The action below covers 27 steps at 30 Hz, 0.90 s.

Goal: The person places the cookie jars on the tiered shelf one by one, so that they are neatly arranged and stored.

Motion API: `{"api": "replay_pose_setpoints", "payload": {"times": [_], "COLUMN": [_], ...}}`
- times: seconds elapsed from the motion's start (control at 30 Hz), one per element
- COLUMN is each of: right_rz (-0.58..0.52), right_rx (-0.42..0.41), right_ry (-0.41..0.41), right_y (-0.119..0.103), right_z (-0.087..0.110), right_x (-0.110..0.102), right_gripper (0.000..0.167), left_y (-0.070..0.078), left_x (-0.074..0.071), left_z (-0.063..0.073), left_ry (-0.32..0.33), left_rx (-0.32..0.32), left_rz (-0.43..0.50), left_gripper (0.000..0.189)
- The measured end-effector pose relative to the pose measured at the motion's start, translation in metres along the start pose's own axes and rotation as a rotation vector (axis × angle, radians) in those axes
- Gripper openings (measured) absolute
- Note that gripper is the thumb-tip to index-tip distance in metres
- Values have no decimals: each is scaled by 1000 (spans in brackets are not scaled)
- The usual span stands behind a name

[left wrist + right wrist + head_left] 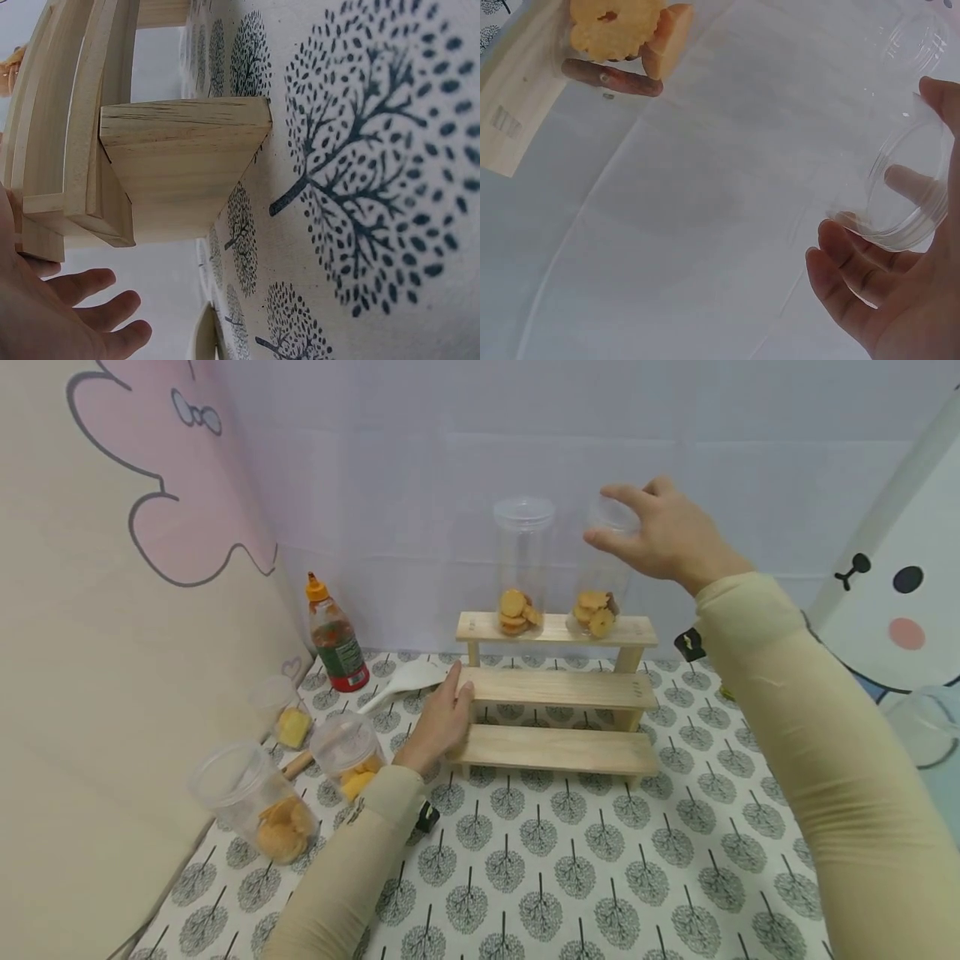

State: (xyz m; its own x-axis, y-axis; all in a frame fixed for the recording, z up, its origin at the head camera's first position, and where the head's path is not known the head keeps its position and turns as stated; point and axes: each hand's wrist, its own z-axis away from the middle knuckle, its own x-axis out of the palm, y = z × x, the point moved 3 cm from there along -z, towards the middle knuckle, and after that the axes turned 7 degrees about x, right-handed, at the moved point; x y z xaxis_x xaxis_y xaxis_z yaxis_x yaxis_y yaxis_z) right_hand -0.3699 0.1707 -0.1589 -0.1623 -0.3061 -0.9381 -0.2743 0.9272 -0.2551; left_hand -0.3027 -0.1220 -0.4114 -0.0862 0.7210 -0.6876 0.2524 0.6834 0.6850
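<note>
A three-tier wooden stand point(558, 689) rises in steps on the table. My right hand point(663, 531) grips the rim of a clear jar point(603, 564) from above, thumb and fingers spread round its lid point(911, 202). Cookies point(619, 30) lie in that jar's bottom, at the right of the top board. To its left on the same board stands another clear jar point(522, 556) with cookies. My left hand point(442, 722) rests at the stand's left end; in the left wrist view its lower fingers point(112, 311) stretch out loosely beside the wood.
Several clear jars, one with round bread-like pieces point(281, 831), stand at the left by the wall. A sauce bottle point(339, 643) with an orange cap is behind them. A white spoon-like utensil point(408, 678) lies left of the stand. A tree-patterned cloth point(540, 868) covers the table.
</note>
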Motion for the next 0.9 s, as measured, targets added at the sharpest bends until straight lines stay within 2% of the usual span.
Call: {"api": "replay_pose_setpoints", "payload": {"times": [0.33,0.9], "right_rz": [-8,-10], "right_rx": [42,75], "right_ry": [-64,-84], "right_y": [1,3], "right_z": [-4,-10], "right_x": [2,6], "right_gripper": [84,87], "left_y": [2,4], "left_x": [1,5], "left_z": [1,1], "left_ry": [-9,-9], "left_rx": [-2,-13], "left_rz": [10,-12], "left_gripper": [64,63]}}
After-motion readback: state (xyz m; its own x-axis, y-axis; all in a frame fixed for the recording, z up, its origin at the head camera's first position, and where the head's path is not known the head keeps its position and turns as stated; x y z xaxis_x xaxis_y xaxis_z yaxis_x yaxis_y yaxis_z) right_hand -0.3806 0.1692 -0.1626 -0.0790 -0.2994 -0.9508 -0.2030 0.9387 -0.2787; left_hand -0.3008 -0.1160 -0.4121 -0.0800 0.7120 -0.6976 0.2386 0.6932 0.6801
